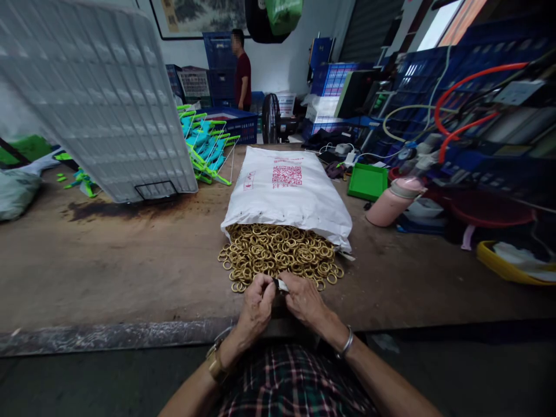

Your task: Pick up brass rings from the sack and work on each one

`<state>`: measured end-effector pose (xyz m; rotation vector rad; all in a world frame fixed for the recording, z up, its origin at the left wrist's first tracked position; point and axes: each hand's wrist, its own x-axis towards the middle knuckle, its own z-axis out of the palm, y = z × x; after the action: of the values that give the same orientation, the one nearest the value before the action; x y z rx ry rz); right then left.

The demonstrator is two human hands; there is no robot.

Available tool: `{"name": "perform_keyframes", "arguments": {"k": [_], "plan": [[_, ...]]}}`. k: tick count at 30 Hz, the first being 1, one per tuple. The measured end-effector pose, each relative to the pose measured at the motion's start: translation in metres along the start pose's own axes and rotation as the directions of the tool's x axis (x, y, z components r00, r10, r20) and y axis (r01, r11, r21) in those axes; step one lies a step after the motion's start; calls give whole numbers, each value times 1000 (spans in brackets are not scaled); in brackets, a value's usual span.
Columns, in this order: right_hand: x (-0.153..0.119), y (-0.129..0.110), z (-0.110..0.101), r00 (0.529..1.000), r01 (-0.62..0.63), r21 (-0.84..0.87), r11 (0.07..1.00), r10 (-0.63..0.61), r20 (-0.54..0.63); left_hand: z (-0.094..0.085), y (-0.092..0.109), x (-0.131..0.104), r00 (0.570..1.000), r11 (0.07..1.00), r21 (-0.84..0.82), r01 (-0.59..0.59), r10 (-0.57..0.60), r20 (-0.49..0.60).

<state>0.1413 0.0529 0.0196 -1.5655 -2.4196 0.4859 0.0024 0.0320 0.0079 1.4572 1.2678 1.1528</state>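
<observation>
Brass-coloured rings point(278, 249) spill in a heap from the open near end of a white sack point(282, 191) with red print, lying on the brown table point(174, 266). In front of the heap, at the table's near side, my left hand point(256, 310) and my right hand point(304, 301) meet at the fingertips. Between them is a small black and white piece point(280, 285); its exact shape is too small to tell. The fingers of both hands are pinched on it.
A tall white ribbed panel point(117, 98) stands at the left, beside green and turquoise plastic parts point(206, 147). To the right are a green tray point(368, 181), a pink bottle point(395, 201) and a yellow basket point(512, 269). A person point(242, 75) stands in the background.
</observation>
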Motion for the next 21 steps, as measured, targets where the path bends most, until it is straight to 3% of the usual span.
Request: {"name": "perform_keyframes", "arguments": {"k": [5, 9, 12, 15, 18, 21], "plan": [[0, -4, -1, 998, -20, 22, 1000, 19, 60, 0, -4, -2, 999, 998, 22, -51, 50, 15], [0, -13, -2, 994, -85, -45, 995, 88, 68, -2, -7, -5, 1000, 1000, 14, -18, 18, 18], [2, -12, 0, 994, -106, -86, 991, 109, 32, -4, 0, -13, 1000, 1000, -16, 2, -1, 16], [7, 0, 1, 984, -174, -110, 979, 171, -40, -5, 14, -24, 995, 998, -51, 29, -23, 100], [15, 14, -3, 967, -215, -109, 971, 196, -161, -3, 23, -28, 965, 957, -213, 198, -153, 211], [23, 17, -8, 955, -186, -95, 978, 157, -251, -3, 19, -22, 893, 792, -420, 443, -350, 283]]}}
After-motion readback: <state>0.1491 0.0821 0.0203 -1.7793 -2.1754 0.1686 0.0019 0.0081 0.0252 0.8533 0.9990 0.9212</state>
